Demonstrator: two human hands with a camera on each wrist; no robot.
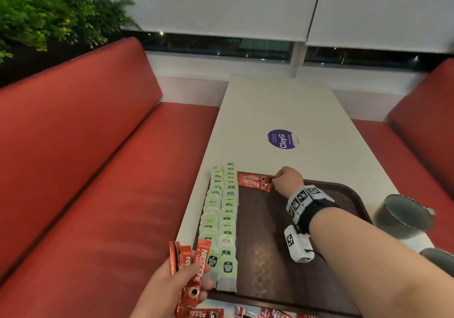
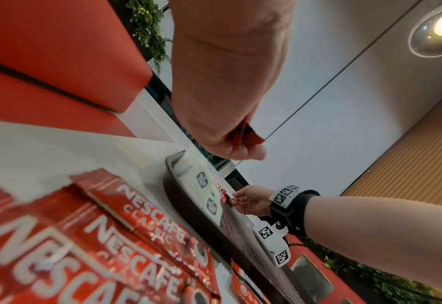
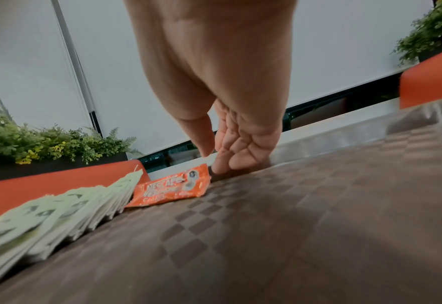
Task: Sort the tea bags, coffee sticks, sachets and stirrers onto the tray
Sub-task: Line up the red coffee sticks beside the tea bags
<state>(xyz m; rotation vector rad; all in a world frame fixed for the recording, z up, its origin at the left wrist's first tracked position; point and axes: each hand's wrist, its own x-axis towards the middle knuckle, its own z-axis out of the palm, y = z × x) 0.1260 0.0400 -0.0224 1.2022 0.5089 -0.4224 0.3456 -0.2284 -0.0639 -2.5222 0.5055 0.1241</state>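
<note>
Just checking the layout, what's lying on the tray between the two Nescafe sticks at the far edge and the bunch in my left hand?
In the head view, two rows of green tea bags along the tray's left side span from the placed sticks to the left hand.

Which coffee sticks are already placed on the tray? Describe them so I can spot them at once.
Find the brown tray on the white table; two rows of green tea bags run along its left edge. At the far end, right of those rows, two red Nescafe sticks lie side by side, crosswise, at the right hand; unlike the left hand's bunch, they lie flat.
</note>
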